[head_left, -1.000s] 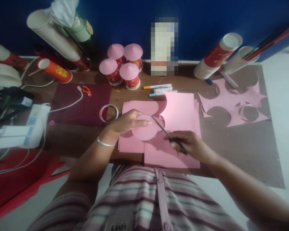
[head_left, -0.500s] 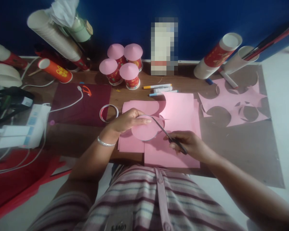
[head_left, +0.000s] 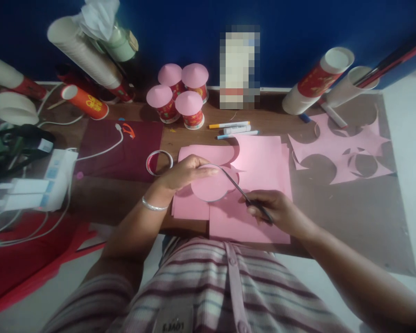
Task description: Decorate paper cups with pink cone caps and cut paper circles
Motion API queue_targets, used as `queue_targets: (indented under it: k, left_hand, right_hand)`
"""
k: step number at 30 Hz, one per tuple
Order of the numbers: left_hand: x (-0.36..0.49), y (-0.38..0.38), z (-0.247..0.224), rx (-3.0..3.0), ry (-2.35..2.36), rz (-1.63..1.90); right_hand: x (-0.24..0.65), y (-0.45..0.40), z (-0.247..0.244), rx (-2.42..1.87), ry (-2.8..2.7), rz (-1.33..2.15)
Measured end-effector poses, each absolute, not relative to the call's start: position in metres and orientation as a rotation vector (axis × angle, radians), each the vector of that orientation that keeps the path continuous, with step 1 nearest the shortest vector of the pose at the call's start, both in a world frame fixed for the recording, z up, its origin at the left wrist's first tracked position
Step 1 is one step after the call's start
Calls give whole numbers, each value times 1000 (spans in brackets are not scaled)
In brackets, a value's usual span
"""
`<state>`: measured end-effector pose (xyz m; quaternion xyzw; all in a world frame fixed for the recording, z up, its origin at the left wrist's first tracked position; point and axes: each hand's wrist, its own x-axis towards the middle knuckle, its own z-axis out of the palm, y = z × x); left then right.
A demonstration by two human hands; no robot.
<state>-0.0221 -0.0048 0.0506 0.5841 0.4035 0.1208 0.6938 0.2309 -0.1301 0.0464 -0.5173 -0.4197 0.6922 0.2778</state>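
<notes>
Pinched between the thumb and fingers of my left hand (head_left: 190, 172) is a round pink paper disc (head_left: 210, 186), its edge marked by a dark line. My right hand (head_left: 272, 206) is closed around the dark handles of a pair of scissors (head_left: 237, 186). The blades point up and left, and their tips are at the disc's upper right edge. Beneath both hands lie pink paper sheets (head_left: 249, 229). A sheet with a curved cut-out (head_left: 261, 152) lies on top, just beyond the scissors.
Several red paper cups with pink cone tops (head_left: 189, 104) stand at the back. Markers (head_left: 232, 130) lie before them. A tape roll (head_left: 159, 163) is beside my left wrist. Pink scraps with round holes (head_left: 343, 148) lie right; a power strip (head_left: 53, 178) with cables sits left.
The whole view has shifted slightly, so things appear a little further right. My hands, the disc and the scissors keep nearly the same positions relative to each other.
</notes>
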Motion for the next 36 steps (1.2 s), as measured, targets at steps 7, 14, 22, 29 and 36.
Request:
queue_targets:
  k: [7, 14, 22, 29, 36]
  left_hand:
    - [-22, -1, 52, 1346, 812, 222]
    - [-23, 1, 52, 1337, 787, 177]
    - [-22, -2, 51, 1362, 834, 265]
    - [-22, -1, 52, 1365, 856, 226]
    - [-22, 0, 51, 1359, 853, 222]
  right_hand:
    - [231, -129, 44, -1364, -1108, 1879]
    - [230, -130, 44, -1375, -1109, 1890]
    - [230, -131, 47, -1404, -1095, 1894]
    - [230, -131, 44, -1331, -1085, 1909]
    - [228, -130, 47, -1377, -1084, 1906]
